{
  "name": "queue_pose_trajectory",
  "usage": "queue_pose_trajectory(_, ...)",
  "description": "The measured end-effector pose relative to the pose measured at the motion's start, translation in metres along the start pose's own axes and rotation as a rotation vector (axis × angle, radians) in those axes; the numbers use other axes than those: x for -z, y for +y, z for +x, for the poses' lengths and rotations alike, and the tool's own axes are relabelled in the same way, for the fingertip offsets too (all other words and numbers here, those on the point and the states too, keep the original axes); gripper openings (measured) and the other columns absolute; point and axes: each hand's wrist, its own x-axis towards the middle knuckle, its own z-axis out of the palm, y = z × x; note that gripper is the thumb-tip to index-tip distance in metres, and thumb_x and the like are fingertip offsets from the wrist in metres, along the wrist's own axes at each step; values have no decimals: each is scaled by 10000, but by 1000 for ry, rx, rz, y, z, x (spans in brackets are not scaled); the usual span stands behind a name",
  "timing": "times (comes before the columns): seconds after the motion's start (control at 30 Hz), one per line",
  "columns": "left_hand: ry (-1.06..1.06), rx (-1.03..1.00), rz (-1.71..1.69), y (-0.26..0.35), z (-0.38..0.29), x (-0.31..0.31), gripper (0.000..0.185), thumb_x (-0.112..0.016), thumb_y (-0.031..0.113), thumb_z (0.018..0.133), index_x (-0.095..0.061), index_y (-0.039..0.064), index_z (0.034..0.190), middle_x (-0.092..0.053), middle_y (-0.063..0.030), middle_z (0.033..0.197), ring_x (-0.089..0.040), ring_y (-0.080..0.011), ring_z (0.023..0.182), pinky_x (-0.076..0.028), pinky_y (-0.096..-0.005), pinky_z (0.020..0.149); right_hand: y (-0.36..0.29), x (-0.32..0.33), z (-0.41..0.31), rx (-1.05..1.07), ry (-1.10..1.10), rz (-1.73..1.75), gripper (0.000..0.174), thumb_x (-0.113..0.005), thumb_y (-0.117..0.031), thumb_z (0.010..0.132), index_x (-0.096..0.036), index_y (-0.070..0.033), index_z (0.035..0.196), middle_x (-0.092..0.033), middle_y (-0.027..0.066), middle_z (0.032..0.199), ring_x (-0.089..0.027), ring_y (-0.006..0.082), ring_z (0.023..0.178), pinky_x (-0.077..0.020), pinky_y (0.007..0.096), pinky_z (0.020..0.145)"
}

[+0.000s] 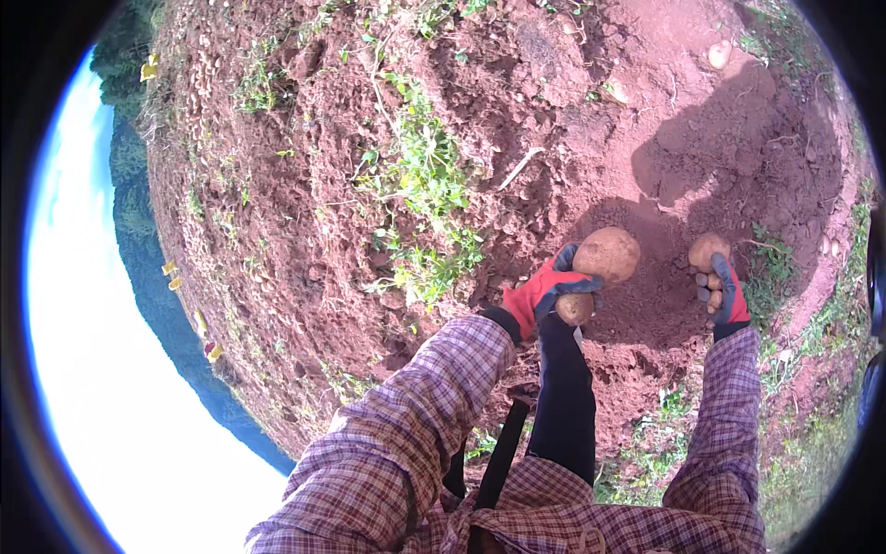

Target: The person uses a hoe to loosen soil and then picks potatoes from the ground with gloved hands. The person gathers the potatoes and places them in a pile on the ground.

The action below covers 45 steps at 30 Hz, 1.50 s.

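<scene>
My left hand point(550, 287), in a red and dark grey work glove, grips a large tan potato point(606, 255). A smaller potato point(574, 309) is held below it in the same hand. To the right, my right hand point(732, 294) wears a matching glove and is closed around a medium potato point(707, 251) with several small potatoes point(714, 282) against the fingers. Both hands are over reddish, loose soil point(644, 305), partly in shadow. My dark-clad leg point(567, 401) shows between the plaid sleeves.
Pale potatoes point(720, 54) lie on the soil at upper right. Green weeds point(429, 173) grow left of my hands, near a dry stick point(520, 168). Rows of potatoes point(204, 76) stretch along the far left, with yellow objects point(149, 68) at the field's edge.
</scene>
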Motion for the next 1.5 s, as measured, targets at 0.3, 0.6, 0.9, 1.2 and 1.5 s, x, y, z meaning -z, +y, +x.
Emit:
queue_pose_trajectory(0.3, -169, 144, -320, 49, -1, -56, 427, -686, 217, 794, -525, 74, 1162, -620, -100, 971, -642, -215, 778, -559, -372, 680, -44, -32, -50, 110, -677, 597, 458, -532, -457, 896, -481, -170, 1249, -555, 129, 1176, -609, 226, 773, -393, 254, 349)
queue_pose_trajectory(0.6, 386, -190, -623, 161, -218, 124, 597, -686, 340, 776, -416, 73, 1237, -552, -146, 1031, -572, -273, 900, -496, -411, 823, -2, -401, 10, 272, -554, 38, 531, -566, -365, 884, -391, -164, 1344, -541, 170, 1209, -591, 278, 960, -450, 308, 635)
queue_pose_trajectory(0.9, 1548, -520, -98, 173, -600, 299, 741, -473, 580, 862, -223, 212, 1454, -239, -150, 1481, -313, -286, 1331, -227, -412, 1091, 55, -581, -99, -38, -1018, -491, 547, -640, -290, 849, -427, -119, 1324, -610, 121, 1092, -583, 220, 953, -458, 332, 831)
queue_pose_trajectory(1.2, 799, -194, 21, 171, -74, 205, 340, -610, 139, 878, -522, 113, 1205, -609, -4, 1023, -584, -121, 895, -467, -238, 775, -168, -224, 88, 229, 292, -1304, 580, -613, -354, 784, -455, -149, 1303, -558, 160, 1214, -560, 298, 1076, -435, 378, 911)
queue_pose_trajectory(1.5, 366, -710, 1323, 280, 185, 41, 574, -681, 364, 774, -489, 97, 1244, -567, -111, 1201, -533, -302, 1119, -422, -383, 940, -163, -200, 273, 773, 841, -2032, 576, -630, -300, 757, -439, -97, 1261, -468, 135, 1296, -504, 347, 1082, -413, 493, 911)
